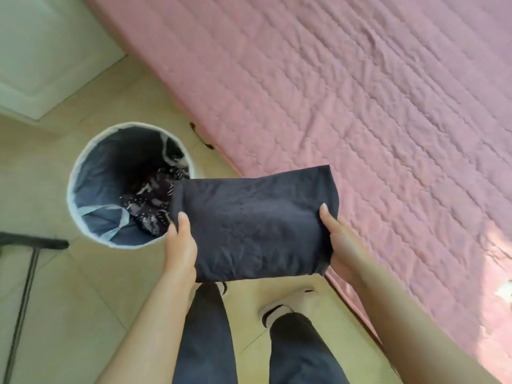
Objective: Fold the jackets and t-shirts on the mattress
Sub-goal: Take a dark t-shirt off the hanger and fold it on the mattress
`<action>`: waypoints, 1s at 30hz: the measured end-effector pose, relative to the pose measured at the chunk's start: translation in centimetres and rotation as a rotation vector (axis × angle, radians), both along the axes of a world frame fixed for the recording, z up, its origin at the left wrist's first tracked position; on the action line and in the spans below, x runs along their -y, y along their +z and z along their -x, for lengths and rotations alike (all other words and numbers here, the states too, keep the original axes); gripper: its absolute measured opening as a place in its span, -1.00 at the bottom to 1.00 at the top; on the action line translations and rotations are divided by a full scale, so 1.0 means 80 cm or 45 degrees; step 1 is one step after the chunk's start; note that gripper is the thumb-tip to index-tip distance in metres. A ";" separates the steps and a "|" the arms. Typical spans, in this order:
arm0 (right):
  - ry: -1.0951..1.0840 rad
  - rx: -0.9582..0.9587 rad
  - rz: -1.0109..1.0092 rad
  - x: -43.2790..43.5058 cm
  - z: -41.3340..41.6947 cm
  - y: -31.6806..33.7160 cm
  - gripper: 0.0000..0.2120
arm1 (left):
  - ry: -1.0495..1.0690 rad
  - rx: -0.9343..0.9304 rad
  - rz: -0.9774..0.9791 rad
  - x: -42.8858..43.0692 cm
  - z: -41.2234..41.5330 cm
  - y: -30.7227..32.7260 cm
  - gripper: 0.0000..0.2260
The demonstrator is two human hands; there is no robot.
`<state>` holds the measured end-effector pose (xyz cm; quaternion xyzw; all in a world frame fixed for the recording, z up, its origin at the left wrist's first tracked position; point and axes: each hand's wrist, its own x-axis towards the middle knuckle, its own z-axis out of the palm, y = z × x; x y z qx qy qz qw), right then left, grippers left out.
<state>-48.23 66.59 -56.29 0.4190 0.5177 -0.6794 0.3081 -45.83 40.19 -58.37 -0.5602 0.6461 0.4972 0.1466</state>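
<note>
Fingers (183, 221) of left hand (180, 245) and right hand (339, 242) clasp folded dark garment (255, 223), lower centre | step: fold seemingly finished | next: lay it flat on mattress (360, 106), upper right

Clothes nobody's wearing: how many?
2: a folded dark garment held between the left hand and right hand, and a patterned garment inside the basket. More may hide beneath.

Head view, steeply downward, close above floor (83, 286)
</note>
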 end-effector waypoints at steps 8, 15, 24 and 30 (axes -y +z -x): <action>0.347 -0.070 -0.026 0.211 0.086 -0.006 -0.71 | 0.374 0.004 -0.027 0.187 -0.003 -0.013 -0.44; 0.570 -0.087 -0.011 0.367 0.164 -0.053 -0.76 | 0.647 -0.070 -0.125 0.310 0.029 -0.064 -0.50; 0.845 -0.210 -0.341 0.453 0.173 -0.181 -0.59 | 0.455 -0.044 0.099 0.288 0.068 -0.155 -0.48; 0.965 -0.097 -0.577 0.470 0.177 -0.274 -0.41 | 0.638 0.034 0.121 0.279 0.080 -0.245 -0.49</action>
